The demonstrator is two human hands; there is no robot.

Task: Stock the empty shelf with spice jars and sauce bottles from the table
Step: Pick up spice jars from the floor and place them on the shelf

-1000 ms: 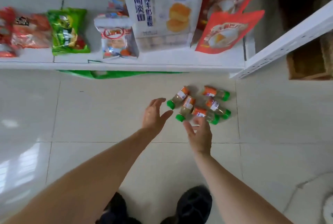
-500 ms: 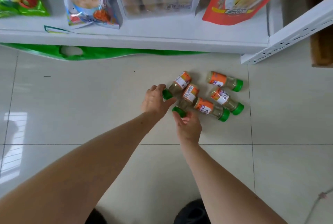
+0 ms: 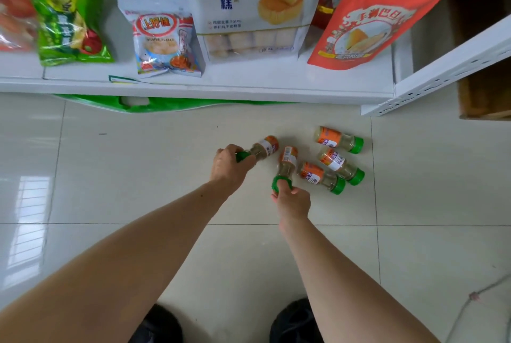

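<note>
Several small spice jars with green caps and orange labels lie on the tiled floor in front of a white shelf (image 3: pixel 249 94). My left hand (image 3: pixel 228 167) grips the leftmost jar (image 3: pixel 265 148) by its green cap end. My right hand (image 3: pixel 293 200) pinches the green cap of a second jar (image 3: pixel 287 161). Three more jars lie loose to the right: one (image 3: pixel 320 175) beside my right hand, one (image 3: pixel 338 164) behind it, one (image 3: pixel 336 138) farthest back.
The shelf holds snack bags: a green bag (image 3: pixel 66 22), a shrimp-flakes bag (image 3: pixel 166 44), a cake pack (image 3: pixel 249 5), red pouches (image 3: pixel 365 27). A green bag (image 3: pixel 166 103) lies under the shelf. A white upright (image 3: pixel 448 66) slants at right. My shoes (image 3: pixel 293 323) are below.
Both hands reached forward to the jars and closed on two green caps. The camera moved nearer to the floor and shelf.
</note>
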